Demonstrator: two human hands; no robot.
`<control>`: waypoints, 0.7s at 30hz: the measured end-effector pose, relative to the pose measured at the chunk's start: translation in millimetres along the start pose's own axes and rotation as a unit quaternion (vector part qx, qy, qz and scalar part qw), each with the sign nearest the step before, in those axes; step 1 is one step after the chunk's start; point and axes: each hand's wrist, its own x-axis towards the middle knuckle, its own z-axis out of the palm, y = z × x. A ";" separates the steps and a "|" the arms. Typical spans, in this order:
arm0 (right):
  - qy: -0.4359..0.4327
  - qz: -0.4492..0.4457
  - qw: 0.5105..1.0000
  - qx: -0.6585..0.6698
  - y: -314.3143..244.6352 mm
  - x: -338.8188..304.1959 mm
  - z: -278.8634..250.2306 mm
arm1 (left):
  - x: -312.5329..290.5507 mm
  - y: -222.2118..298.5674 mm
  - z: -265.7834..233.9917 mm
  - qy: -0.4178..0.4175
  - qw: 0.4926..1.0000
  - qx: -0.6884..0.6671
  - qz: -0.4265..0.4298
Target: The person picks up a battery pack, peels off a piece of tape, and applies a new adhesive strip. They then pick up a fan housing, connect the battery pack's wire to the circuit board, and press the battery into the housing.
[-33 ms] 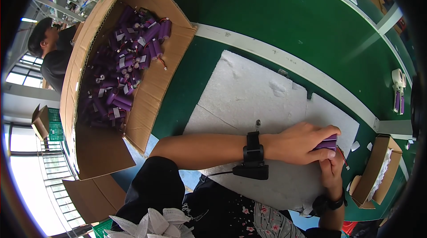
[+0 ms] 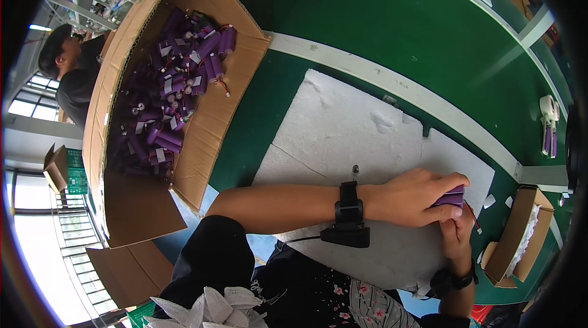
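Note:
A purple battery pack (image 2: 452, 198) is gripped between the thumb and fingers of my left hand (image 2: 404, 196), above the right part of a white foam sheet (image 2: 343, 126). Red and black leads (image 2: 470, 210) run from the pack to a small white connector (image 2: 479, 230). My right hand (image 2: 458, 237) comes up from below with its fingers closed against the pack's near end; my left thumb partly hides where they meet. To the left, a large open cardboard box (image 2: 208, 138) holds many loose purple battery packs (image 2: 165, 98), several with white labels and thin leads.
A narrow cardboard box (image 2: 520, 236) with white material inside stands at the right. White scraps (image 2: 489, 201) lie beside the foam. A white holder with purple cells (image 2: 549, 126) sits at the far right. A pale rail (image 2: 380, 77) crosses the green table (image 2: 367, 15). Another person (image 2: 67, 71) is beyond the large box.

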 end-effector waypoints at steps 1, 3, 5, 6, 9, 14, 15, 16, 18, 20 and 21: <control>-0.005 -0.002 1.000 -0.002 -0.3 0.4 -0.3 | -0.3 0.0 -0.2 -0.001 1.000 -0.004 -0.001; -0.005 -0.005 1.000 -0.008 1.7 0.4 -0.3 | -0.2 0.2 -0.1 -0.004 1.000 -0.001 -0.001; -0.005 -0.010 1.000 -0.021 3.5 0.4 0.0 | -0.2 0.5 0.0 -0.010 1.000 0.007 -0.003; -0.006 -0.010 1.000 -0.021 3.3 0.3 0.0 | -0.2 0.4 0.1 -0.010 1.000 0.007 -0.002; 0.009 -0.013 1.000 -0.020 2.7 0.4 0.9 | 0.1 -0.5 0.4 -0.002 1.000 0.001 0.004; 0.011 -0.039 0.998 -0.046 0.1 1.1 1.2 | 0.2 0.5 -0.3 -0.011 1.000 0.007 -0.011; 0.005 -0.028 0.998 -0.047 0.5 1.0 0.6 | 0.1 -0.2 0.3 -0.005 1.000 0.008 -0.005; 0.000 -0.018 0.999 -0.048 0.9 0.9 0.0 | -0.1 -0.9 0.9 0.002 1.000 0.009 0.002; -0.005 -0.007 0.999 -0.048 1.0 0.9 0.0 | -0.1 -1.3 1.3 0.007 1.000 0.009 0.009; 0.000 -0.004 0.999 -0.037 -0.2 1.5 1.1 | -0.1 -1.4 1.2 0.005 1.000 0.005 0.005; 0.002 -0.002 0.999 -0.032 -0.7 1.9 1.6 | -0.1 -1.3 1.2 0.004 1.000 0.003 0.003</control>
